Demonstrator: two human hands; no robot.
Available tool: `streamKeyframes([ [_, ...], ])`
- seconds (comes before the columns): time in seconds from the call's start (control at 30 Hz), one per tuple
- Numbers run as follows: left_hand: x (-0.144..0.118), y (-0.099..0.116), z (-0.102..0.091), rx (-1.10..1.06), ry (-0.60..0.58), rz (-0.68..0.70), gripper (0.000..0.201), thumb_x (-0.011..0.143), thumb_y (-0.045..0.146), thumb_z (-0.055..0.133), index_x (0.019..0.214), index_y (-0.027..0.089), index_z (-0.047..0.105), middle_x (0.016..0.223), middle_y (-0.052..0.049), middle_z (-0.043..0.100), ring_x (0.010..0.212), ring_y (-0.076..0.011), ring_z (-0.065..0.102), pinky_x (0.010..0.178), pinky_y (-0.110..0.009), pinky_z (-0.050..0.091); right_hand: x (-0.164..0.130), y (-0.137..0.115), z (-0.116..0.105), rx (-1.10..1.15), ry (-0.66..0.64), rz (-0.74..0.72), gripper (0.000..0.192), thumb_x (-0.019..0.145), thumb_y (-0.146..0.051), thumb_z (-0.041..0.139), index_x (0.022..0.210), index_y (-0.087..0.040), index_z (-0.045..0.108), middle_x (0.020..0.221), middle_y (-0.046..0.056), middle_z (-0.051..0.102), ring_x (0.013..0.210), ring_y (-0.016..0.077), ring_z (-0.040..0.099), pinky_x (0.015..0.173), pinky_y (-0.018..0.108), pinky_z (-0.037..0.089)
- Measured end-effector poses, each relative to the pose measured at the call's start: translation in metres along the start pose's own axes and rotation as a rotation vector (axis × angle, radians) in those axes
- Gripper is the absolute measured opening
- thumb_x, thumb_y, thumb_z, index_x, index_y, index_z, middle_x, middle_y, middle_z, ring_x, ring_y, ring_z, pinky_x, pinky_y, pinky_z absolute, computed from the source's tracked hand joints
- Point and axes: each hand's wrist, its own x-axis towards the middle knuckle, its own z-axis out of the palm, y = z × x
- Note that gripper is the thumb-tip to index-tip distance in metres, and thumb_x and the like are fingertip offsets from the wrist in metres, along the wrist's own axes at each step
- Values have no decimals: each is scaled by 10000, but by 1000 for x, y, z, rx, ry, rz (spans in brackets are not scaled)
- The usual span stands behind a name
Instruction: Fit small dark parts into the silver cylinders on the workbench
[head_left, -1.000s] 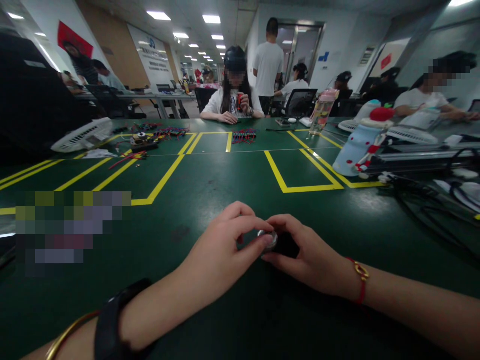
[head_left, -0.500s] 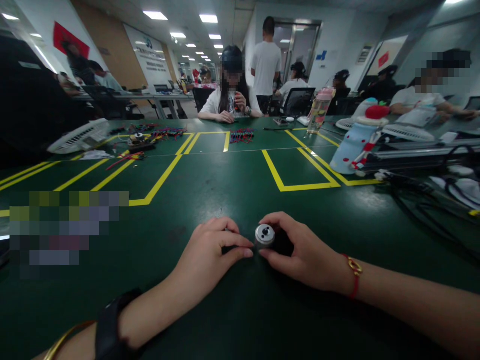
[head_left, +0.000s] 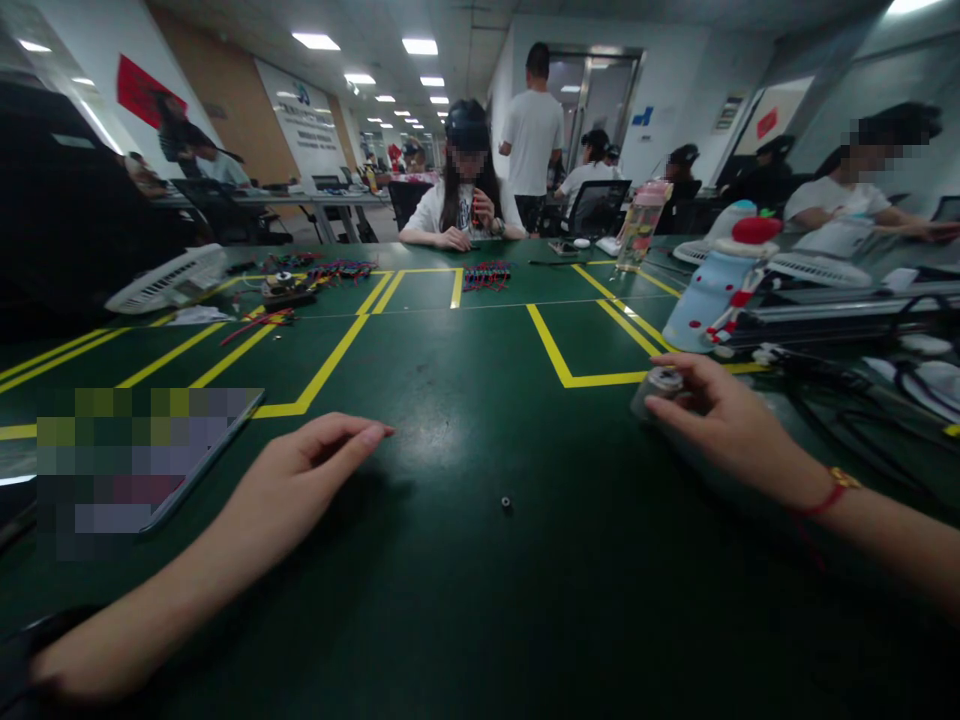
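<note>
L hand [head_left: 307,470]: palm down, low over the table, fingers [head_left: 360,436] loosely stretched fwd and a bit curled, nothing held; forearm runs back to lower left, dark band at the wrist. R hand [head_left: 720,415]: out to the right, fingers curled in a grip, thumb on the near side; red cord w/ gold clasp on wrist. Hands well apart.

A: What carries everything?

B: A dark green table [head_left: 465,600] marked with yellow tape lines [head_left: 330,360].

A: What lies on it?

B: A tiny dark ring [head_left: 506,501], alone. Well beyond the ring, red-and-blue wire bundles [head_left: 487,272]. Far left of it, a white fan [head_left: 166,279]. Far right, black cables [head_left: 862,395] and a blue spotted bottle [head_left: 709,290].
</note>
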Motion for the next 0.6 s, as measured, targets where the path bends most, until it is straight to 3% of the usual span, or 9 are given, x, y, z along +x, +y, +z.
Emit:
streamKeyframes([
  [0.07,2,-14,-10,-29,58,-96,417,866,568,516,1072,249,689,815,21,626,777,-198,563,691,-271,398,8,30,-14,-125,76,90,552,800,-473,604,1285,-220,531,1112,81,639,826,177,625,742,336,512],
  [0.17,4,-28,-11,-83,81,-129,473,869,599,491,1111,230,663,701,47,499,695,-174,500,624,-249,356,15,62,-27,-223,137,189,547,800,-480,593,1273,-209,551,1116,108,637,843,200,615,768,348,482],
  [0.33,4,-26,-4,-39,95,-142,475,858,608,494,1077,227,675,703,43,518,696,-186,522,613,-255,349,18,76,-28,-310,161,227,604,807,-498,565,1302,-153,523,1108,173,625,905,263,604,798,393,456],
  [0.4,4,-22,-3,-17,95,-151,470,859,599,495,1059,216,680,710,34,540,708,-194,535,620,-258,361,15,65,-23,-437,262,117,699,778,-521,592,1330,-106,485,1236,225,556,1098,336,542,921,458,409],
  [0.47,4,-18,-4,-1,88,-156,460,860,588,495,1052,215,683,725,29,560,718,-198,544,625,-258,371,7,40,-13,-519,324,-86,752,758,-534,619,1354,-105,459,1340,225,481,1247,373,427,1023,521,317],
  [0.53,3,-16,-5,22,76,-161,457,863,588,487,1049,220,684,731,30,582,718,-202,554,623,-259,376,-6,3,2,-441,189,-304,642,799,-515,596,1338,-181,493,1366,153,477,1272,328,410,1048,521,296],
  [0.6,2,-14,-5,40,52,-154,444,864,579,491,1048,224,683,792,22,636,757,-212,578,656,-266,395,-20,-38,23,-273,-104,-457,454,853,-490,554,1247,-266,583,1359,76,499,1242,264,437,1027,475,336],
])
